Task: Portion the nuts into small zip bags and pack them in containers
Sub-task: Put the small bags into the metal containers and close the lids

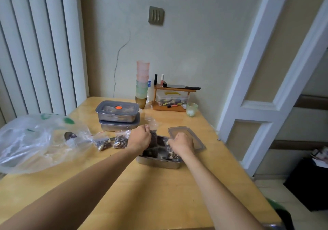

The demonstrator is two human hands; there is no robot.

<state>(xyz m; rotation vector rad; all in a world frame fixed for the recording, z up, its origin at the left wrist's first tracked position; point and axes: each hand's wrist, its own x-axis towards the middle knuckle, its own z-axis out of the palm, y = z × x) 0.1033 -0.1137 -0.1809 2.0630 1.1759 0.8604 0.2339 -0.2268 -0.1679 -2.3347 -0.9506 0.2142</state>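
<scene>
The open metal container (159, 160) sits at the centre of the frame on the worktop (159, 194), and filled zip bags of nuts already lie inside it. The left hand (140, 138) has its grip closed around a dark filled bag (154, 137), standing it up at the container's left end. The right hand (182, 143) is curled over another bag (171, 152) inside the container; its grip seems to pinch that bag, though the fingers are hidden.

The container's clear lid (191, 137) lies just behind it, partly under the right hand. Two more filled bags (111, 143) wait just left of the container, still unpacked. Behind them, two closed containers (118, 116) are stacked, apparently finished. At the left edge lies the big plastic bag (35, 141) with a spoon (70, 135) beside it.

Judging from this, portioning looks largely done; what remains is packing the last bags and putting the lid on.
</scene>
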